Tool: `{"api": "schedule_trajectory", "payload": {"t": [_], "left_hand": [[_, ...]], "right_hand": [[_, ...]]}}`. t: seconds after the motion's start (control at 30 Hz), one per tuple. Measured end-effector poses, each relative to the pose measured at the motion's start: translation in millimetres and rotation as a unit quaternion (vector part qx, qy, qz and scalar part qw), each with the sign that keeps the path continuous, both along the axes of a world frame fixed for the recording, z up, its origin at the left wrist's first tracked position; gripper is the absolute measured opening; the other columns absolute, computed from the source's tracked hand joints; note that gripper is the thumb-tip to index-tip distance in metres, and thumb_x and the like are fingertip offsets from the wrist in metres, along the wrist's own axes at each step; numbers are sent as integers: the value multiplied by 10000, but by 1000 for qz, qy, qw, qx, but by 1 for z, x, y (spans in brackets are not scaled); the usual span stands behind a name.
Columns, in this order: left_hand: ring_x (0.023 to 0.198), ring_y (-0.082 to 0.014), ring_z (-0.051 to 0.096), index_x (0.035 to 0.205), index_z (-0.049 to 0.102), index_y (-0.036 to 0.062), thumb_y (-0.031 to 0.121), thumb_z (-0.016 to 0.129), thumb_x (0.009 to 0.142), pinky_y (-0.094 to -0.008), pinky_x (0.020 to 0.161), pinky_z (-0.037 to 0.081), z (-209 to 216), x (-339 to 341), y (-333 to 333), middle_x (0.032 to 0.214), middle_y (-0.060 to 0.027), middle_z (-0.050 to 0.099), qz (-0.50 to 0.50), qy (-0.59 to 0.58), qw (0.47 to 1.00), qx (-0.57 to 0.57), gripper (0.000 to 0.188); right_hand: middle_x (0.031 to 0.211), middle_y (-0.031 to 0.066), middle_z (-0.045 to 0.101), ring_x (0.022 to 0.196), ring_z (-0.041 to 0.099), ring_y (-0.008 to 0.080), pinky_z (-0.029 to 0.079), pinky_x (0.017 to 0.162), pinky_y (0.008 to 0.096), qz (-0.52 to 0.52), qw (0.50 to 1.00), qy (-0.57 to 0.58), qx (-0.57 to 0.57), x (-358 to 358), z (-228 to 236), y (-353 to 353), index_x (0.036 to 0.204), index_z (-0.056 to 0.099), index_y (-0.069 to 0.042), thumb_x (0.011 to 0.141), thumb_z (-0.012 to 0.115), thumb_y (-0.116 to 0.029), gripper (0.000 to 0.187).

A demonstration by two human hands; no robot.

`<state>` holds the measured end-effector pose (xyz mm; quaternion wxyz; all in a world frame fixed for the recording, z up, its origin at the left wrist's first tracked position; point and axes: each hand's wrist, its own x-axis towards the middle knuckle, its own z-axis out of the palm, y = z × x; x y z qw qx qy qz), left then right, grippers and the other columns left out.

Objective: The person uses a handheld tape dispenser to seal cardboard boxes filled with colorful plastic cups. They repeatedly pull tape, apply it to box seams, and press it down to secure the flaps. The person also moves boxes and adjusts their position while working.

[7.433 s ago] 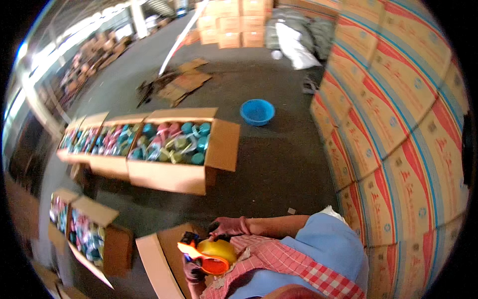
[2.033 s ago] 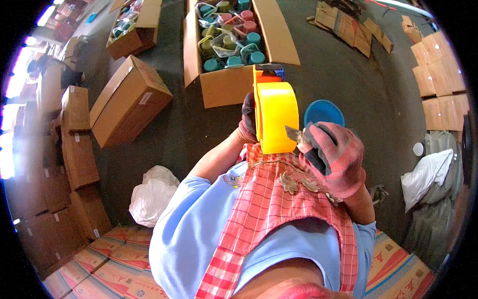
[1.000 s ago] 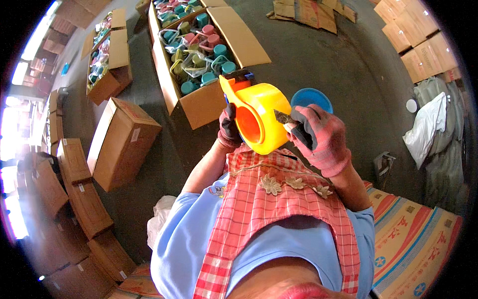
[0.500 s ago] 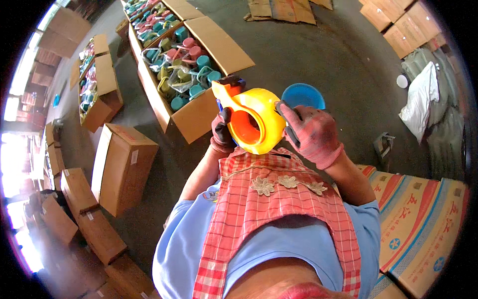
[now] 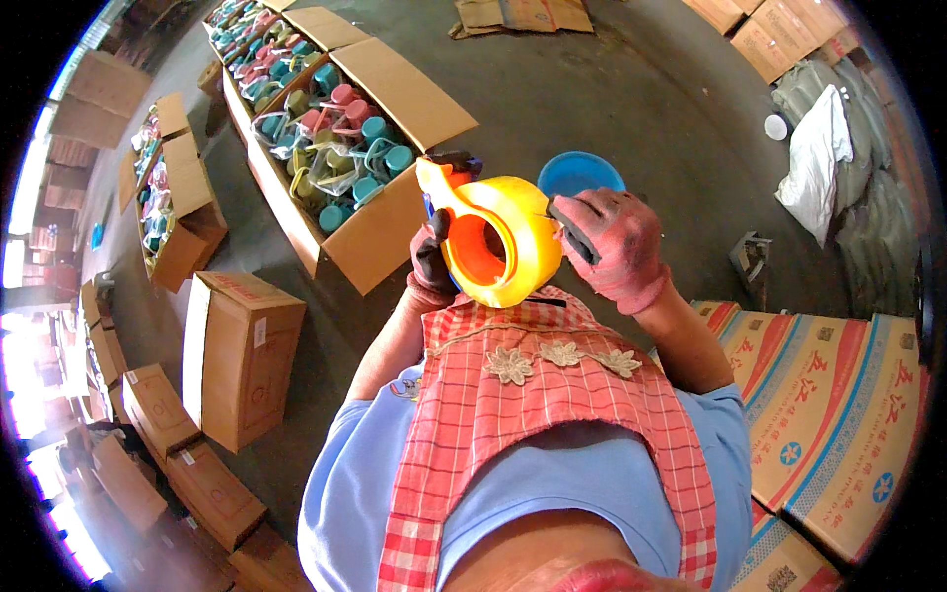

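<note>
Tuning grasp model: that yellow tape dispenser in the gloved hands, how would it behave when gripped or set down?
The yellow tape dispenser looks like rigid moulded plastic, so probably stiff and light for its size. The left hand holds it from behind; the right hand touches its edge. Its rounded body would likely roll or tip if set down.

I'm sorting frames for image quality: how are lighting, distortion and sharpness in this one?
Head view: strong fisheye bend, box edges curve toward a black rim; blown-out glare at the left edge; the yellow tape dispenser and both gloved hands, left hand and right hand, look sharp and evenly lit; the chin at the bottom is blurred.
</note>
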<state>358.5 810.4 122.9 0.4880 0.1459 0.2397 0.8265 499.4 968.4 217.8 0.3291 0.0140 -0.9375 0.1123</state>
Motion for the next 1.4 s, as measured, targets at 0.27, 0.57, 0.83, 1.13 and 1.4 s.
{"api": "schedule_trajectory", "payload": {"t": [0.27, 0.57, 0.83, 1.13, 1.4], "left_hand": [[992, -285, 553, 1184, 400, -40, 342, 560, 816, -390, 901, 431, -11, -2, 0, 1112, -189, 531, -89, -38, 995, 11, 554], [1052, -281, 517, 1219, 361, -4, 422, 566, 799, -407, 922, 408, -6, -1, 12, 1153, -179, 503, -28, -42, 999, -5, 633], [1014, -283, 540, 1186, 398, -30, 366, 596, 786, -401, 921, 414, -16, 0, 18, 1128, -185, 520, -79, -88, 993, -9, 596], [1029, -285, 529, 1238, 368, 0, 269, 718, 664, -400, 906, 426, 13, -2, 27, 1166, -172, 496, -171, -24, 985, -1, 724], [1014, -263, 542, 1216, 398, -16, 217, 749, 620, -365, 894, 435, 15, -12, 37, 1156, -170, 507, -269, -10, 963, 16, 729]], "right_hand": [[795, 112, 641, 692, 624, 179, 492, 616, 262, -7, 969, -37, -245, 1, -8, 15, 890, 611, -11, 743, 613, -57, 154], [866, 105, 633, 731, 609, 157, 481, 650, 253, 64, 975, -7, -212, 6, 2, 19, 970, 584, -6, 649, 707, -40, 346], [727, 101, 586, 619, 566, 282, 465, 574, 343, 101, 990, 12, -93, -2, 11, 18, 836, 592, -50, 503, 735, -91, 365], [733, 81, 565, 643, 568, 265, 463, 590, 357, 28, 998, 21, -53, 10, 21, 39, 857, 578, -74, 475, 744, -110, 418], [804, 61, 581, 695, 583, 259, 477, 616, 359, -35, 999, 2, 25, 10, 33, 57, 891, 564, -106, 524, 755, -212, 427]]}}
